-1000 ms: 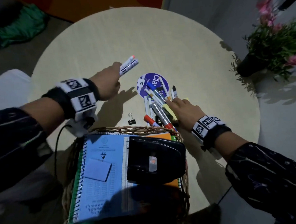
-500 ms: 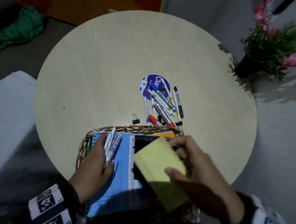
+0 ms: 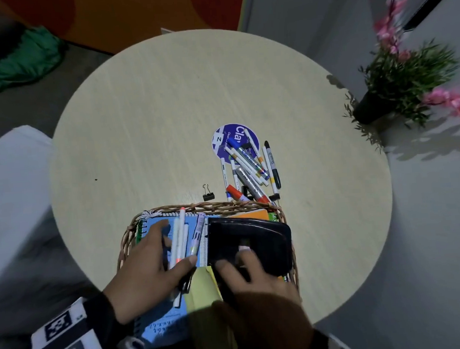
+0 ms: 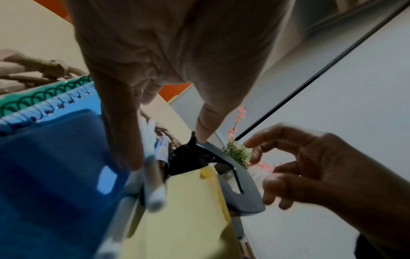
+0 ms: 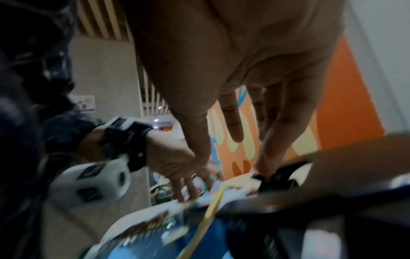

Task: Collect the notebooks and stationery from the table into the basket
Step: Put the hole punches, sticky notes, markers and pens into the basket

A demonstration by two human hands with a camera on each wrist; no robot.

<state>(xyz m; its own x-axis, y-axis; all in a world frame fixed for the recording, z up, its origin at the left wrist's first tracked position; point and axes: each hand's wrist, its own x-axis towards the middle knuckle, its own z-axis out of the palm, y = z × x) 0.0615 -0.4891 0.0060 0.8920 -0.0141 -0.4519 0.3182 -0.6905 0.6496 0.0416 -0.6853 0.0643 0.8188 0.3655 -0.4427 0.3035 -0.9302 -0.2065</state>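
Note:
The wicker basket (image 3: pixel 198 206) at the table's near edge holds a blue spiral notebook (image 3: pixel 163 329), a black hole punch (image 3: pixel 254 232) and a yellow sticky pad (image 3: pixel 201 293). My left hand (image 3: pixel 174 246) lies with straight fingers over the notebook, and white markers (image 3: pixel 180 232) rest on the cover beside the fingers. In the left wrist view the thumb touches the hole punch (image 4: pixel 193 157). My right hand (image 3: pixel 233 261) hovers over the punch and holds nothing. A pile of markers (image 3: pixel 250 167) and a black binder clip (image 3: pixel 208 193) lie on the table (image 3: pixel 164 110) beyond the basket.
A round purple sticker (image 3: pixel 234 136) lies under the far end of the marker pile. A potted plant with pink flowers (image 3: pixel 396 81) stands on the ledge to the right. A white seat (image 3: pixel 6 190) is at the left, green cloth (image 3: pixel 11 67) beyond it.
Both hands came back from the table to the basket. The right hand let go of the yellow pad, which now lies in the basket. The left hand laid its markers on the notebook.

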